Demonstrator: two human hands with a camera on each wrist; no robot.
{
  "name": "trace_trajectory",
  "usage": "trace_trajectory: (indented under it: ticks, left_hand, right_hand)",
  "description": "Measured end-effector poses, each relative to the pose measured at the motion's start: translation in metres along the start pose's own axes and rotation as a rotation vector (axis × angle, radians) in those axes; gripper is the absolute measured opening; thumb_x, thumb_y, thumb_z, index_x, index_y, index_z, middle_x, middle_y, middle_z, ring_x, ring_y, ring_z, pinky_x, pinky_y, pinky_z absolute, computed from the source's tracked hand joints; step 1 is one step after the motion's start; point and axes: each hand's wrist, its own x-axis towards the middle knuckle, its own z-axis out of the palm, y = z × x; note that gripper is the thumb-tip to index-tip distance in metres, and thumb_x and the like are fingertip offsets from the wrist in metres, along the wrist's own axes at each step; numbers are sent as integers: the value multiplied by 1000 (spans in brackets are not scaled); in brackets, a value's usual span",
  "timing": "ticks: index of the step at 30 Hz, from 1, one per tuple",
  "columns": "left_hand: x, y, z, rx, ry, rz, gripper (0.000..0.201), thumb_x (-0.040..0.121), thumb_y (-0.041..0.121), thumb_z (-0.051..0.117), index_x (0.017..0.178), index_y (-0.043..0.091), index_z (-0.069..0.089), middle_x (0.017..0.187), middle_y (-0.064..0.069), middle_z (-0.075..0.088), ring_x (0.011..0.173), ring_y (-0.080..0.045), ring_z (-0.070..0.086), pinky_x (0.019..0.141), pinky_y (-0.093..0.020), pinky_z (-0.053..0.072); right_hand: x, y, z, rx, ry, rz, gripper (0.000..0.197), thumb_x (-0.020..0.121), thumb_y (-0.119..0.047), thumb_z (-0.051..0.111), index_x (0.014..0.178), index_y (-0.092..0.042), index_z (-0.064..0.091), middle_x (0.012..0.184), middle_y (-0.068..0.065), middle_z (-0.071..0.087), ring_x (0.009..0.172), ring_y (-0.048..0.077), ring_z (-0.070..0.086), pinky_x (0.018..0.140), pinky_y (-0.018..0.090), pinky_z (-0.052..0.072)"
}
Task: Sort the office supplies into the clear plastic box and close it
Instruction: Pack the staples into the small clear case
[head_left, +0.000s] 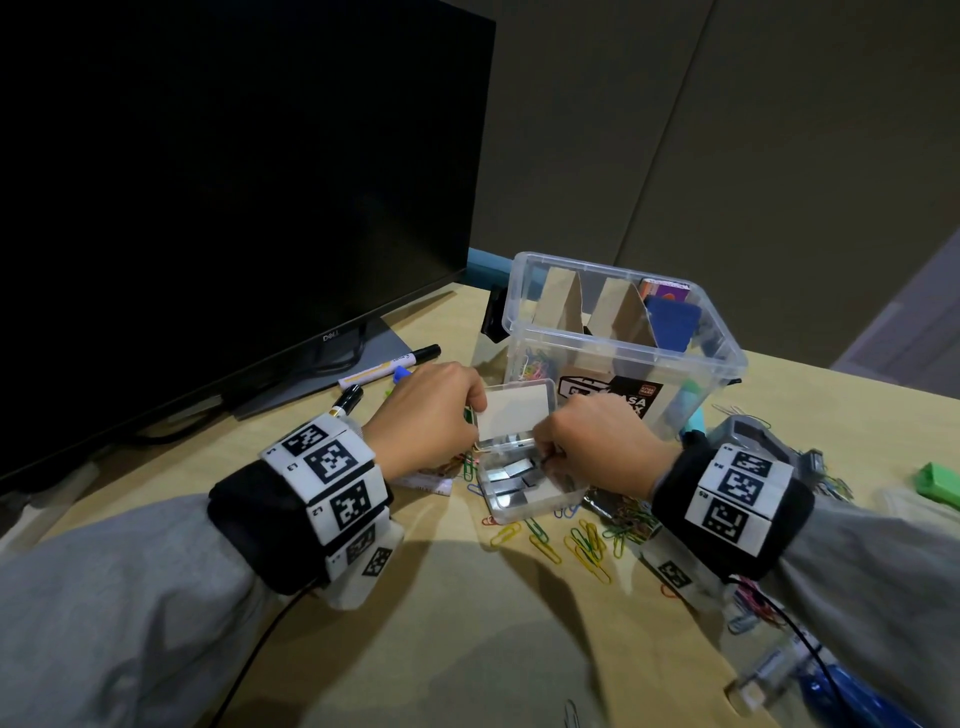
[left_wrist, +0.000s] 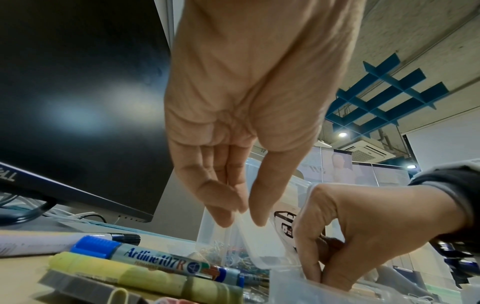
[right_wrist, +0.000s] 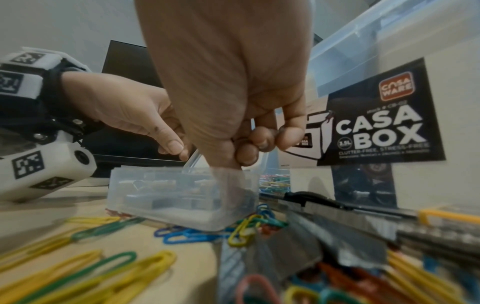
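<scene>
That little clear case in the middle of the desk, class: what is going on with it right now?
A person at a desk works on the small clear case with both hands. The left hand pinches its raised lid, holding it open; the right hand reaches its fingertips into the case, which holds silvery staple strips. Loose paper clips lie around it. Behind stands the big clear plastic box, lid off, partly filled.

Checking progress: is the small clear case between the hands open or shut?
Open. The small case's lid stands raised, pinched by the left hand; metal pieces show inside.
</scene>
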Motion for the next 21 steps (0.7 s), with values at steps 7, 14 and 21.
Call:
trace_trajectory:
  ticks: [7,14,21]
  left_hand:
    - [0,0,-1,-15,-4,-4,19,83,9,68,99,19,66,105,5,63,89,-12,60,72,-28,47]
    - [3,0,1,-1,-7,5,20,83,12,68,101,19,65,108,3,62,92,-14,60,74,-29,46]
    - [1,2,1,18,-15,20,26,85,14,68,110,17,64,119,2,59,98,-16,60,78,-29,46]
  right_hand:
    - [1,2,-4,-19,-30,-3,14,92,-36,61,98,-26,69,91,-6,66,86,15,63,74,26,52]
    - [0,1,-1,-47,-10,40,16,94,-28,53,98,-21,67,90,1,66,84,23,63,68,30,49]
    - [0,5,4,75,87,-137,15,90,-21,62,95,-30,72,92,-10,67,81,15,65,64,36,55]
